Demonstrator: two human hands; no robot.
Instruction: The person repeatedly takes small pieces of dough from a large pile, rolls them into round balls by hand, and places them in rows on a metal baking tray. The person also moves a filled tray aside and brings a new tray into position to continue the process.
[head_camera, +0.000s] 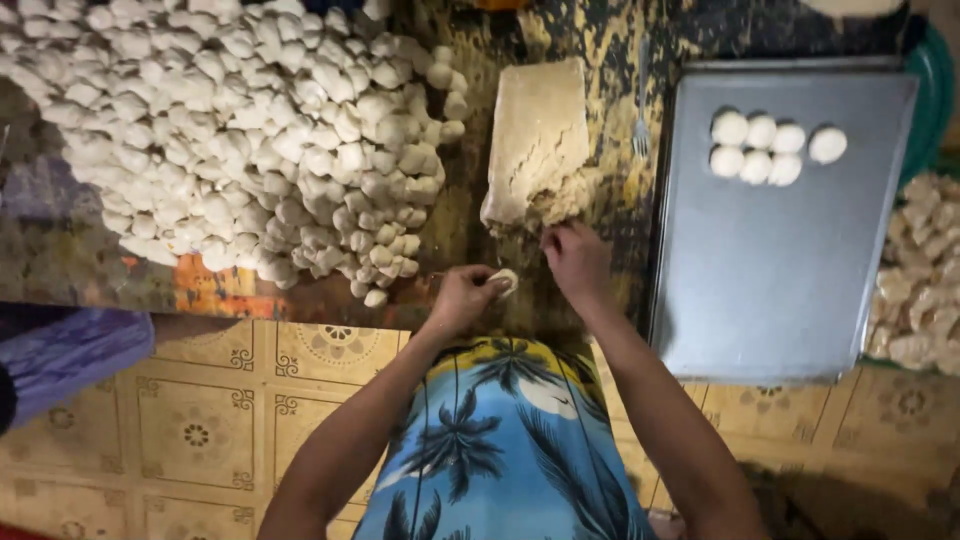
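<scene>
My left hand (462, 297) is closed around a small pale piece of dough (503, 281) at the table's near edge. My right hand (574, 256) reaches just beyond it and pinches at the crumbly near end of a pale block of filling (538, 140). The block lies lengthwise in the middle of the table. A big heap of small white dough pieces (240, 130) fills the table's left half. On the right lies a grey metal tray (780, 270) holding several round white balls (768, 148) near its far edge.
A fork (641, 100) lies between the block and the tray. More pale dough pieces (918, 270) are piled right of the tray, beside a green rim (935, 100). Patterned floor tiles (200, 420) show below the table edge. Purple cloth (65, 355) lies at the left.
</scene>
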